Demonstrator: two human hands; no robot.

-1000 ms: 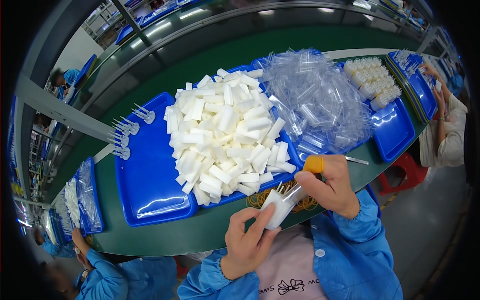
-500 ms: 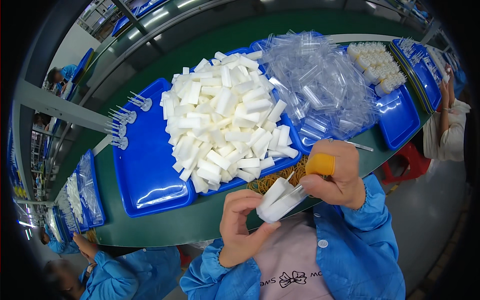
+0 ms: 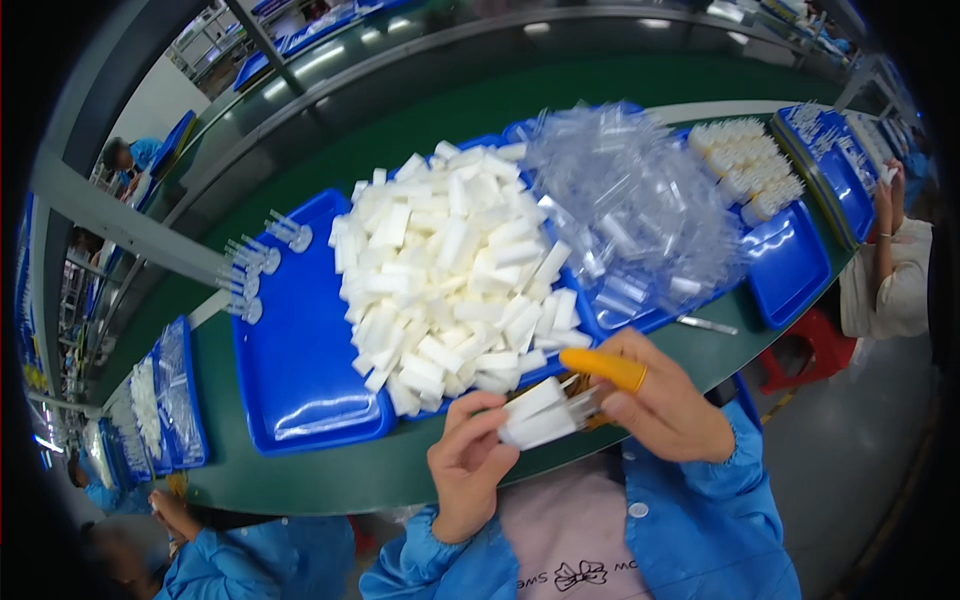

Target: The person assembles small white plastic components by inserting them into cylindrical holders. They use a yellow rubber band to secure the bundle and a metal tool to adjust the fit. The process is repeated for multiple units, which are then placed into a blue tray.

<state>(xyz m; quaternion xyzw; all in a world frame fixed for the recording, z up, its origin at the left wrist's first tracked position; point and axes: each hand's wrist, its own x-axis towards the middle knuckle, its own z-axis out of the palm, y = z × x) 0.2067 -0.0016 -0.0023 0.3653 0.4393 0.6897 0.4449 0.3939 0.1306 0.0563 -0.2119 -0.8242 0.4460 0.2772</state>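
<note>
Between my two hands, in front of my body, is a pair of white foam blocks (image 3: 535, 405) in a clear plastic shell. My left hand (image 3: 470, 460) grips their left end between fingers and thumb. At the other end, my right hand (image 3: 660, 405) pinches the clear plastic, its thumb below. A yellow finger cot (image 3: 605, 368) covers the index finger, which stretches over the top. A thin white tip sticks up beside that finger. How the foam sits inside the shell is partly hidden by my fingers.
A heap of white foam blocks (image 3: 450, 270) lies ahead, clear plastic shells (image 3: 640, 200) right of it. White bristly parts (image 3: 745, 165) fill a far tray. At left, a blue tray (image 3: 310, 400) holds several clear stemmed pieces (image 3: 245, 285). A metal tool (image 3: 708, 325) lies near the right edge. Co-workers sit on both sides.
My right index finger has straightened from a bend and now reaches over the top of the piece. The piece has tilted flatter. The whole view has shifted slightly.
</note>
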